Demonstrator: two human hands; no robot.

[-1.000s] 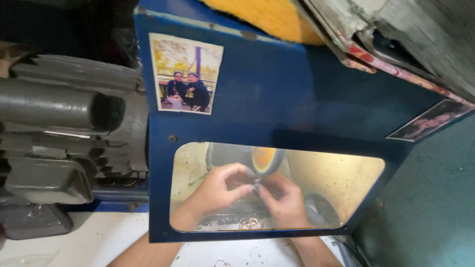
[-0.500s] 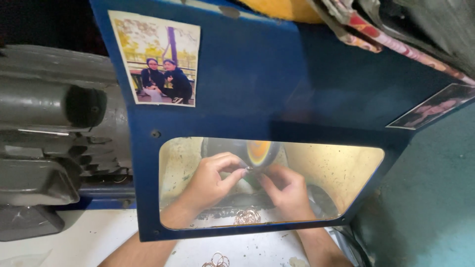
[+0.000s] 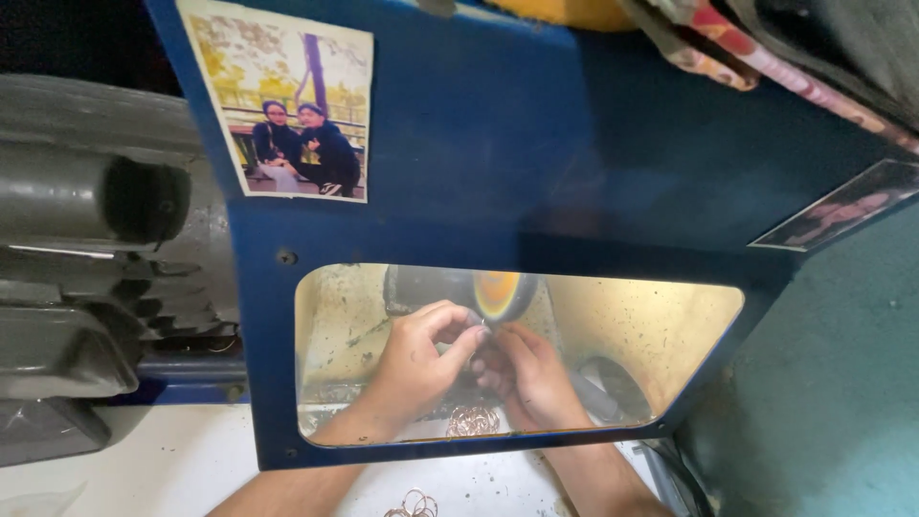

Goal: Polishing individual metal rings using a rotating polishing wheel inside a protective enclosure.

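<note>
Since the earlier frame the view has drifted left, yet your hands stay pressed together at the wheel. You pinch a small metal piece [image 3: 481, 331], too tiny to tell its long axis or heading, against the lower edge of the orange-lit polishing wheel [image 3: 500, 292]. Your left hand [image 3: 416, 356] and right hand [image 3: 531, 371] both clench their fingers on it, behind the window of the blue guard [image 3: 536, 163]. Thin copper-coloured rings [image 3: 474, 419] lie on the white bench [image 3: 172, 469] beneath your wrists; a grey motor [image 3: 86, 278] sits left.
</note>
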